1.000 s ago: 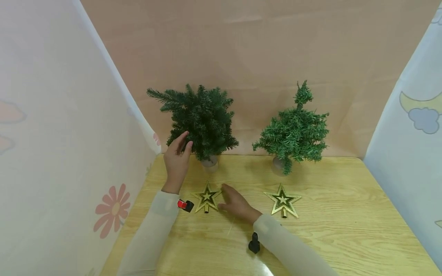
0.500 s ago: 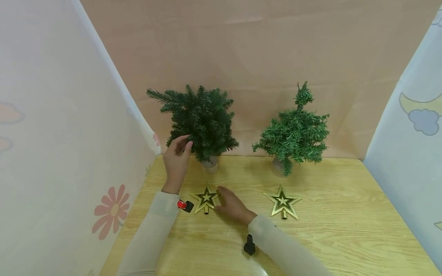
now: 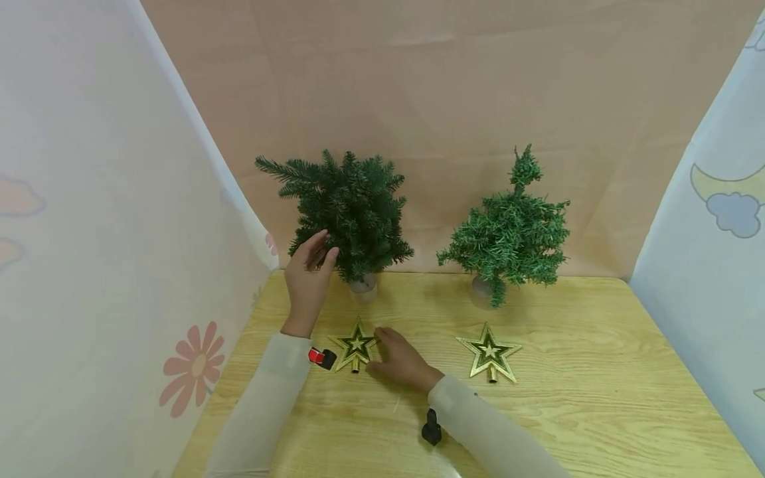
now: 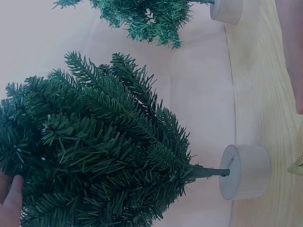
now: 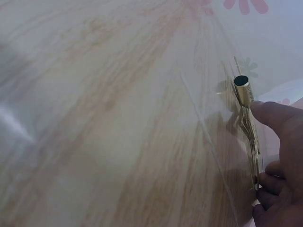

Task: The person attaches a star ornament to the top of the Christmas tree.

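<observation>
A flat, shiny, 5-pointed gold star was gripped along its right side by the right hand, with the thumb set at its short, hollow gold tube. It was seen on the pale yellow wood-grain table, in front of a bushy, dark green artificial tree. The left hand was held beside that tree's lower left branches, loosely curved, a gap left between thumb and fingers; whether a twig was touched could not be told. A 2nd gold star was laid well apart to the right, in front of a sparser, lighter green artificial tree. The 2 trees were supported by round, whitish bases. Behind them, a plain pinkish-tan backdrop was hung.
</observation>
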Demonstrator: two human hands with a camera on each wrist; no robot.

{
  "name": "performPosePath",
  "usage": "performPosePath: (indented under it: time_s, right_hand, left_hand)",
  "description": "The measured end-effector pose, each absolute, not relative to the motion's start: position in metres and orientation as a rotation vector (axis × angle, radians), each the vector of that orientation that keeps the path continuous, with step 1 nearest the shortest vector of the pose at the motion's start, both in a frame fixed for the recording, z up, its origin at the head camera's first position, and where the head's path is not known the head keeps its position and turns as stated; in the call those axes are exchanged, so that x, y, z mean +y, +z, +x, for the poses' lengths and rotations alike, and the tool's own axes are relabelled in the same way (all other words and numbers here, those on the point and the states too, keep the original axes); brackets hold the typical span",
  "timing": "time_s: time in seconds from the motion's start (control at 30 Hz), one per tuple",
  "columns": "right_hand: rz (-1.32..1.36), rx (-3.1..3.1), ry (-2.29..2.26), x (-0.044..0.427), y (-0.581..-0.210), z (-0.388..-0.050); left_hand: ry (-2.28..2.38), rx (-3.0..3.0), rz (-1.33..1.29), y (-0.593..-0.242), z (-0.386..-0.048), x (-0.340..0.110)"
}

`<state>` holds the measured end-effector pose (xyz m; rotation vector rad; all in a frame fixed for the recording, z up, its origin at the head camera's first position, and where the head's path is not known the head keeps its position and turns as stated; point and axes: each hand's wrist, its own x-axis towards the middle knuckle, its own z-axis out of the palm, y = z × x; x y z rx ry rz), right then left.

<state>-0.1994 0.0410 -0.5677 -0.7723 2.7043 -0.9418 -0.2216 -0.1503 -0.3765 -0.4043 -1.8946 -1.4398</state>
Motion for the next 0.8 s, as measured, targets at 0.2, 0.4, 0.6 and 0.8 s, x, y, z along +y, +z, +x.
performPosePath:
  time_s: [0.2,0.4,0.6,0.8]
  right_hand:
    - [-0.752,2.705,-0.920,0.0412,-0.5663,-0.1984]
    - [-0.767,2.726,-0.898,0.0398,-0.5651,-0.1961]
    - [-0.797,2.785,-0.767,0.0399,-0.5642,-0.1975]
    - [-0.806,2.804,-0.692,0.0407,-0.5603,-0.1989]
  left_hand:
    - [-1.362,-1.897,-0.418,-0.3774,-0.2247,-0.1465]
    - [-1.323,-1.890,-0.400,-0.3787,-0.2248,-0.1457]
    - [-1.339,-1.891,-0.370,-0.3778,-0.2240,-0.1457]
    - [-1.343,-1.879,-0.362,-0.3752,-0.2213,-0.1461]
